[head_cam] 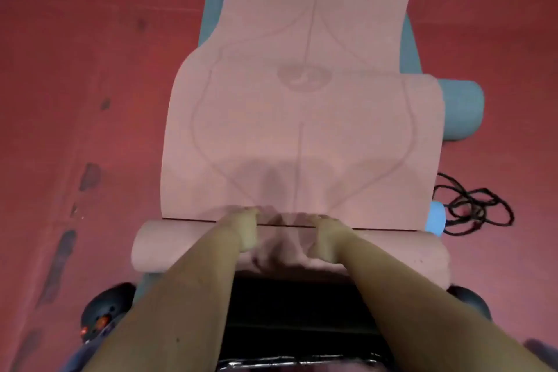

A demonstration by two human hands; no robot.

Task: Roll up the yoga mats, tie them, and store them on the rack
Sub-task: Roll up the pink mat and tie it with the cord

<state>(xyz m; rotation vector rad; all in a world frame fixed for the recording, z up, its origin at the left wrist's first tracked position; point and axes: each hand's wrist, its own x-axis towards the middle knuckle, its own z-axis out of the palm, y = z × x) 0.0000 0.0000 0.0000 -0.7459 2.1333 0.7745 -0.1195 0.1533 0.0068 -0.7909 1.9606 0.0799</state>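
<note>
Red floor (75, 69) fills the view from above, with a pink mat (302, 136) stretching away from the person down the middle. Its near end is rolled into a roll (169, 248) lying crosswise, closest to the person. Both hands sit on top of that roll near its middle, side by side but apart: the left hand (246, 228) and the right hand (327, 235) press down with fingers reaching over the roll's far edge. The picture is blurred with motion, so whether the fingers curl around the roll or lie flat cannot be told. A teal mat (410, 48) lies under the pink mat, showing along both its sides, with its rolled end (462, 110) sticking out to the pink mat's right. Black cord (474, 205) lies tangled on the floor just right of the pink mat's near end.
</note>
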